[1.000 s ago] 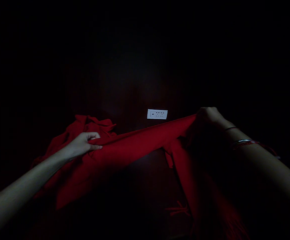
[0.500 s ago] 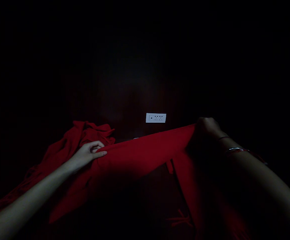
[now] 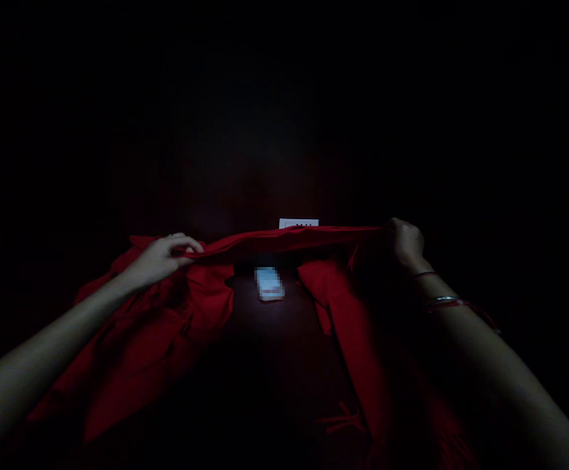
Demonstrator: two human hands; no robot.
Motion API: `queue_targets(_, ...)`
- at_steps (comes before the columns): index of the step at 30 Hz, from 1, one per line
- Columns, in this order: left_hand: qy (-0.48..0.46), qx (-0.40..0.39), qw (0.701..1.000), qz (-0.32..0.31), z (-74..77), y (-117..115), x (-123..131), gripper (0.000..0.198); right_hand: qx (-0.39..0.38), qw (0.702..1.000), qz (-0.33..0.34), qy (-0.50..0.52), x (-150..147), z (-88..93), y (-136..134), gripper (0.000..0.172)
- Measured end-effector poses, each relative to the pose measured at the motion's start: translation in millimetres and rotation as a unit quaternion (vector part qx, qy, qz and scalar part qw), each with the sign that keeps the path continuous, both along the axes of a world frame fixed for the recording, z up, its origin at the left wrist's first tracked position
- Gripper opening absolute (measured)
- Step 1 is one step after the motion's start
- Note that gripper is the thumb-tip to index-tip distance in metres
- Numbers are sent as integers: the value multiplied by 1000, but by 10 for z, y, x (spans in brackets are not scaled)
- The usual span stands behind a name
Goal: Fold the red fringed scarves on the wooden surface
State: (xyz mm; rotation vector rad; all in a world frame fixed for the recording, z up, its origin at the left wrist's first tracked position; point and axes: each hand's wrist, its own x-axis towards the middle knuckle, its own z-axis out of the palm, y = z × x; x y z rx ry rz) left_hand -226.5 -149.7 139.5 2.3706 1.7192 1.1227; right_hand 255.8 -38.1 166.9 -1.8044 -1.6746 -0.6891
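Observation:
A red fringed cloth is stretched in a narrow raised band between my two hands. At its left end my left hand pinches the edge between thumb and fingers. My right hand is closed on the other end, its fingertips in shadow. From both sides the cloth hangs down onto the dark surface, bunched on the left and in a long strip on the right, with fringe near the bottom.
Below the raised band, a small bright pixelated object lies on the dark surface. A white socket plate shows behind the band, partly covered by it. Everything around is very dark.
Both hands have risen, the left one more, lifting the stretched cloth. The bright object now shows beneath it, and the cloth now covers the lower part of the socket plate.

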Motion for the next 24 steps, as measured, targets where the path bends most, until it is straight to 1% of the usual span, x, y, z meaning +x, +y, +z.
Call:
queue_targets(2, 46, -64, 995, -62, -321, -164, 85, 16, -69, 997, -15, -10, 65, -290, -133, 27)
queue_targets(4, 76, -112, 986, -97, -662, -331, 191, 20, -138, 990, -23, -17, 121, -593, -271, 27)
queue_targets(6, 100, -155, 974, -131, -955, -475, 300, 25, -209, 977, -23, -23, 160, -849, -394, 27)
queue_targets(8, 122, -198, 960, -157, -1167, -583, 400, 27, -272, 961, -25, -29, 185, -1024, -483, 27)
queue_targets(10, 135, -225, 951, -164, -1306, -655, 485, 26, -319, 947, -27, -36, 195, -1115, -534, 27)
queue_targets(12, 138, -235, 949, -161, -1397, -701, 550, 24, -353, 934, -30, -44, 191, -1148, -551, 28)
queue_targets(14, 138, -244, 946, -161, -1457, -729, 590, 23, -382, 922, -32, -54, 170, -1153, -550, 30)
queue_targets(17, 141, -256, 942, -165, -1490, -750, 608, 23, -414, 907, -39, -60, 124, -1147, -546, 31)
queue_targets(19, 144, -260, 939, -172, -1455, -744, 621, 23, -428, 901, -44, -57, 86, -1127, -552, 29)
queue_targets(22, 152, -260, 933, -196, -1320, -656, 728, 28, -424, 903, -36, -60, -22, -1046, -549, 25)
queue_targets(24, 163, -216, 944, -189, -1229, -525, 872, 25, -397, 916, -4, -63, -167, -974, -514, 24)
